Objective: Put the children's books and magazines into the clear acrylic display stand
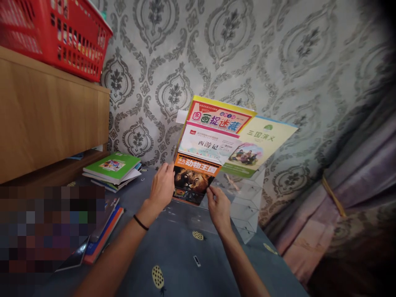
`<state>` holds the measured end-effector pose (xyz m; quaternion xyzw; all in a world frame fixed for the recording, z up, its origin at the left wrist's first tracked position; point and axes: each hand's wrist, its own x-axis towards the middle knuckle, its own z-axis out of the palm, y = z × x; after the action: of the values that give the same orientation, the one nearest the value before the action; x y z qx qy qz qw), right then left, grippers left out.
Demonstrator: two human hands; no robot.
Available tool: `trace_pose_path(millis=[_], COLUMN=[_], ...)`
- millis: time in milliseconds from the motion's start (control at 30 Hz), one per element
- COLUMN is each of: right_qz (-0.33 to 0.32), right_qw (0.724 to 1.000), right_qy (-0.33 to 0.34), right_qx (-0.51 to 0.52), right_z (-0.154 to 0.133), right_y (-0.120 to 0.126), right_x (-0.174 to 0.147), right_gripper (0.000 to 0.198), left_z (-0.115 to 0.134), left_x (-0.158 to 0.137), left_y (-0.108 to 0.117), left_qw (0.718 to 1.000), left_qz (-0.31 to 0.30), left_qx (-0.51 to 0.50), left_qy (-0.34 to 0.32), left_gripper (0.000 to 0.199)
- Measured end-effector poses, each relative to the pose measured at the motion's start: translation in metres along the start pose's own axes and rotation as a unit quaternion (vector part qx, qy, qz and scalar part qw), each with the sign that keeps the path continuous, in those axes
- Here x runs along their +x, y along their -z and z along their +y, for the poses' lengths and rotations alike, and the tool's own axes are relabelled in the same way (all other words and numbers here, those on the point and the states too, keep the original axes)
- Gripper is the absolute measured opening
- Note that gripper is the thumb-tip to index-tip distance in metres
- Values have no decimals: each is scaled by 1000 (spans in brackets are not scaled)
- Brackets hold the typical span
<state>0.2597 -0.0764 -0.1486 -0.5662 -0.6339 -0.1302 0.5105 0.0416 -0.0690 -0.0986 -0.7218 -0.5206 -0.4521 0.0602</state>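
A book with a lion on its cover (193, 179) stands tilted at the front of a clear tiered rack (249, 202). My left hand (163, 183) has its fingers closed around the book's left edge. At the lower right edge, my right hand (219, 208) pinches it between thumb and fingers. Behind it rise a white book (201, 142) and a pink and yellow book (221, 117). A pale green book (255, 146) leans to the right of these in the rack. Much of the rack's left side is hidden behind the lion book.
Left of the rack lies a stack with a green book (113, 166) on top. More books (105, 235) lie nearer, partly blurred out. A wooden cabinet (52, 115) carries a red basket (80, 45). A curtain (346, 198) hangs at right, beside the patterned tablecloth (179, 255).
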Motion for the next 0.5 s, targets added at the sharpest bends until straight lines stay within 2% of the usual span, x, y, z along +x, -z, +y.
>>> trace_pose_path(millis=[300,500], right_qz=[5,5], right_qw=[1000,1000], right_qy=[-3,-4], right_qx=[-4,-10], right_z=[2,4], right_y=[-1,-3], right_x=[0,0], right_gripper=[48,48], left_z=[1,0], left_x=[0,1], left_y=[-1,0], left_qw=[999,999], left_qz=[14,2], left_qx=[-30,-37], left_qy=[9,11], left_gripper=[35,33])
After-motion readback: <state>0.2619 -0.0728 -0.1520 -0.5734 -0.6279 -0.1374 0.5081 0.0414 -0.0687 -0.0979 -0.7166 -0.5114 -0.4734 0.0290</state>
